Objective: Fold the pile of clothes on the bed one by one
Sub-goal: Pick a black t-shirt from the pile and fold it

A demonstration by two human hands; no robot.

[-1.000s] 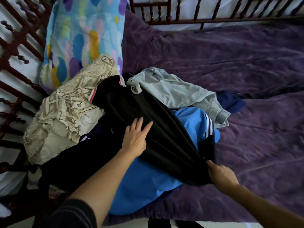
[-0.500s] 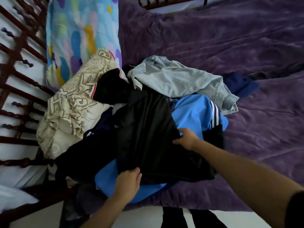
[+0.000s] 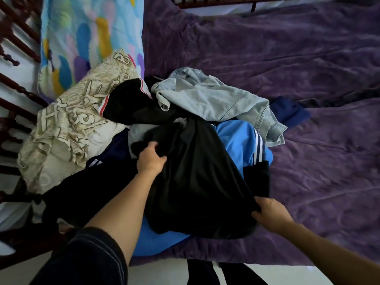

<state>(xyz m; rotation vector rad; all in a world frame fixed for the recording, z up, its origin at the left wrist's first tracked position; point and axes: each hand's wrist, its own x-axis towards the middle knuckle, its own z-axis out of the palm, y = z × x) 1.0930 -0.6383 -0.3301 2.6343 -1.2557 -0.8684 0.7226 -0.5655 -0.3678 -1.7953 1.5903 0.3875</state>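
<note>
**Both hands on the black garment atop the pile**

The pile of clothes (image 3: pixel 185 140) lies on the near left part of the bed (image 3: pixel 287 58), which is covered by a purple blanket. A black garment (image 3: pixel 195 182) is spread across the top of the pile, reaching towards the near edge of the bed. The left hand (image 3: pixel 151 159) holds it at its upper left, the fingers (image 3: pixel 153 146) curled down into the cloth and bunching it. The right hand (image 3: pixel 271 214) grips its lower right corner, fingers (image 3: pixel 259 214) closed round the edge of the fabric.

Beneath the black garment lies a bright blue piece with white stripes (image 3: pixel 238 138), showing on the right and again at the near edge. A pale denim jacket (image 3: pixel 209 99) is crumpled at the far side of the pile, touching the blue piece. To its left sits another black item with red and white trim (image 3: pixel 127 101), resting against a cream cloth with printed letters (image 3: pixel 67 124). A colourful pillow (image 3: pixel 90 38) stands behind that, next to the dark wooden bed rail (image 3: pixel 18 50). A small navy item (image 3: pixel 290 111) lies just beside the denim jacket on the right
</note>
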